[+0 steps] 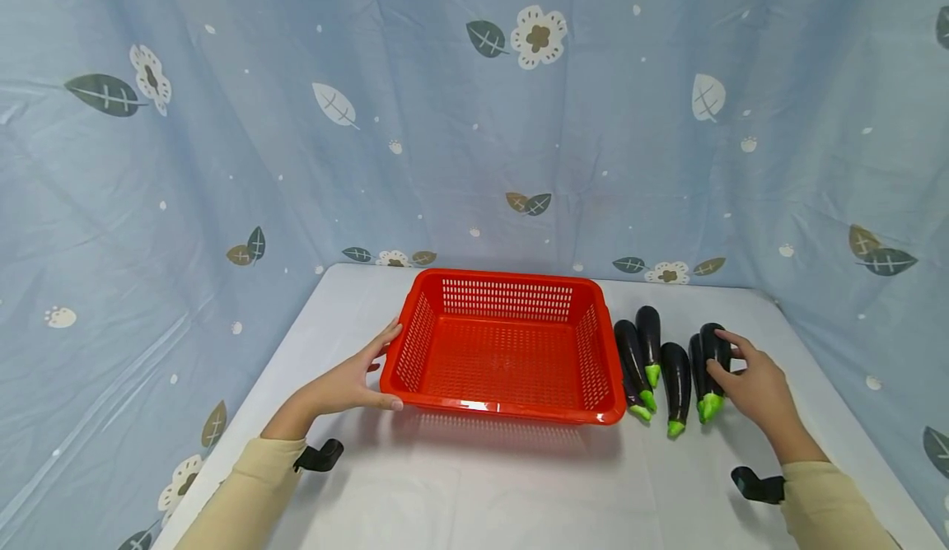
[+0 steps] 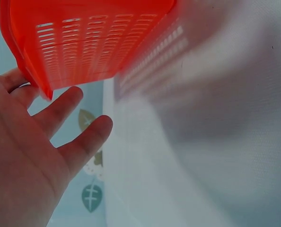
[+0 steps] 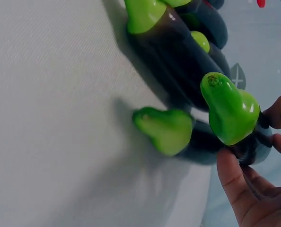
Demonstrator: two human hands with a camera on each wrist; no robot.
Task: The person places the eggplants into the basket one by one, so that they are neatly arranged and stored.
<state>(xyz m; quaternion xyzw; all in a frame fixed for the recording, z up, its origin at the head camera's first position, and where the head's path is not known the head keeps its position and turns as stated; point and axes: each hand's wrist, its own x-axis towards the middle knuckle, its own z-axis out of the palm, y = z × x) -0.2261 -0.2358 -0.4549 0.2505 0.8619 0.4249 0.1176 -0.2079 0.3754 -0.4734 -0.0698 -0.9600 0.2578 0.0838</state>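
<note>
A red plastic basket with slotted walls stands mid-table. At its left end my left hand has its fingers spread along the rim, thumb by the near corner. In the left wrist view two straight fingers of that hand extend below the basket's edge. My right hand grips a dark eggplant between thumb and fingers. Its green stem end faces the right wrist camera, raised over another eggplant lying on the table.
Several more eggplants lie right of the basket, stem ends toward me, the nearest ones against its side. The white table is backed by a blue patterned cloth. Black wrist cameras hang by both sleeves.
</note>
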